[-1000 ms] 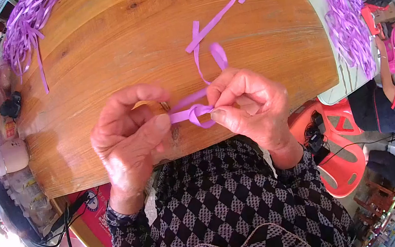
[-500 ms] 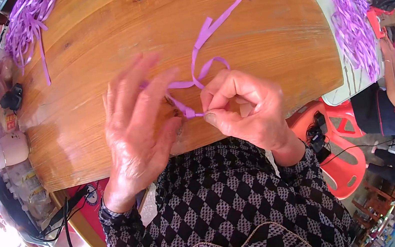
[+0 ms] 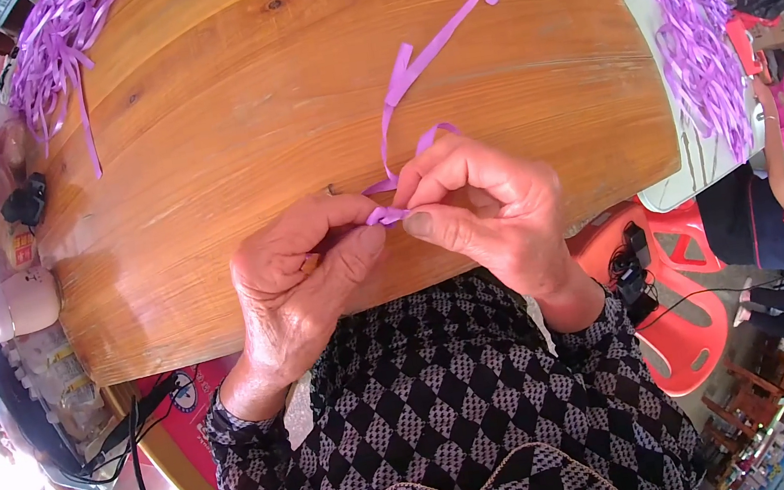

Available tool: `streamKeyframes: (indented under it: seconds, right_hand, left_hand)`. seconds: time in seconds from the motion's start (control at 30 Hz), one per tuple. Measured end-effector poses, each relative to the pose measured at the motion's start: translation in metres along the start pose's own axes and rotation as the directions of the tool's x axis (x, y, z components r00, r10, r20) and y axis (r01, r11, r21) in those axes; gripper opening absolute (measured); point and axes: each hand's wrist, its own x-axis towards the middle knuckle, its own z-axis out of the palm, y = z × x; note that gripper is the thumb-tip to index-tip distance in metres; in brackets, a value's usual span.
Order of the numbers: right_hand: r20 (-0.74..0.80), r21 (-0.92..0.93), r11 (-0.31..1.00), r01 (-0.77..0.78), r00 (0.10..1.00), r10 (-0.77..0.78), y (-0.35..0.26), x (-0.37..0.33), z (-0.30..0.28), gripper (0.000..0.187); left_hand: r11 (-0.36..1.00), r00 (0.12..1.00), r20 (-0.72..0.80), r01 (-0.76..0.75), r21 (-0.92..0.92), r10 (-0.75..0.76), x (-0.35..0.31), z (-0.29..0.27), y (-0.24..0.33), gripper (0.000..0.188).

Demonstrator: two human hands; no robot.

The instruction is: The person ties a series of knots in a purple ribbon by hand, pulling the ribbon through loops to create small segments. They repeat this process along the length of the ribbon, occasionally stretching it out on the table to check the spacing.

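A purple ribbon (image 3: 430,51) runs from the far side of the wooden table down to my two hands, which meet near the table's front edge. Between my fingertips sits a small folded or knotted bit of it. My left hand (image 3: 299,263) pinches this bit from the left with thumb and forefinger. From the right, my right hand (image 3: 492,211) pinches the same bit between thumb and forefinger, its other fingers curled. A short loop of ribbon rises behind my right knuckles. Part of the ribbon is hidden by my fingers.
The wooden table (image 3: 221,98) bears a heap of purple ribbons (image 3: 64,50) at the far left. More ribbons (image 3: 702,61) lie on a white table to the right. An orange plastic chair (image 3: 666,307) stands at my right; another person (image 3: 759,218) is beyond it.
My left hand, spread and blurred before, has moved right and down and closed on the ribbon beside my right fingertips. The right hand has stayed nearly in place.
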Motion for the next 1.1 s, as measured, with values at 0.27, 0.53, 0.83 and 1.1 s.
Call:
streamKeyframes:
  seconds: [0.27,0.53,0.83,1.1]
  right_hand:
    - [0.025,-0.171,0.971,0.169,0.986,-0.167,0.000,0.001,0.001,0.010]
    - [-0.013,-0.314,0.895,0.316,0.942,-0.336,0.005,0.000,0.010,0.015]
    - [-0.125,-0.122,0.986,0.110,0.984,-0.125,0.000,-0.007,0.013,0.014]
    - [-0.115,0.068,0.994,-0.083,0.989,0.090,0.001,-0.010,0.012,0.011]
  left_hand:
    - [0.997,0.998,-0.007,0.066,-0.033,-0.066,0.001,0.003,-0.001,0.014]
    - [1.000,0.996,-0.087,-0.008,-0.008,0.007,-0.002,0.014,-0.004,0.013]
    - [0.976,0.990,-0.072,0.107,-0.190,-0.122,-0.001,0.010,-0.009,0.011]
    - [0.999,0.999,-0.046,0.001,-0.033,-0.003,-0.002,0.012,-0.008,0.012]
